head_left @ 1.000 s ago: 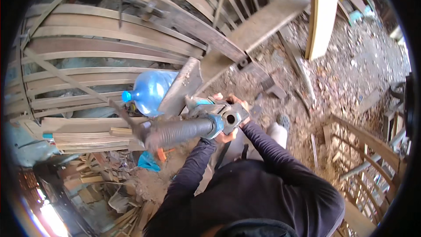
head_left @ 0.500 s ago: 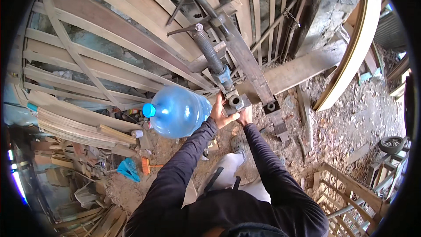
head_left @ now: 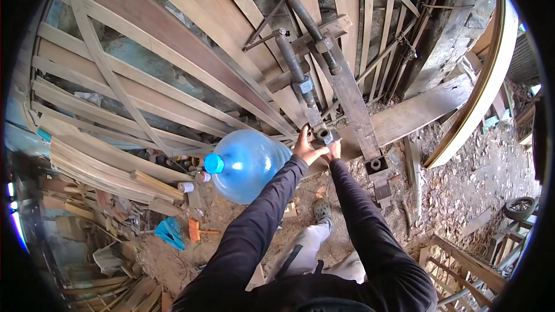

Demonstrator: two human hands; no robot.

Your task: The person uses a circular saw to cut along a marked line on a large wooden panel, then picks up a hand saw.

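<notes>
My left hand (head_left: pixel 307 150) and my right hand (head_left: pixel 333 151) are both closed on the square, holed end block (head_left: pixel 325 136) of a long steel screw clamp (head_left: pixel 289 60). Its threaded rod and T-handle point away from me, with a blue-grey nut (head_left: pixel 303 85) partway along. Just right of it lies a second steel clamp (head_left: pixel 350 101) on a long flat bar, with its own screw and a holed block near the front. A big blue translucent water bottle (head_left: pixel 243 164) with a blue cap sits left of my left hand.
Curved wooden slat frames (head_left: pixel 133 52) lean behind. A board (head_left: pixel 425 104) crosses at right beside a pale curved piece (head_left: pixel 474 115). Scrap wood (head_left: pixel 118 286), a blue bag (head_left: pixel 169 232), an orange brush (head_left: pixel 194 230), a wheel (head_left: pixel 519 208) and a wooden lattice (head_left: pixel 462 266) lie on the littered ground.
The clamp in my hands has swung from lying sideways to pointing away from me and now sits beside the second clamp. My hands have moved slightly right, and the view has shifted.
</notes>
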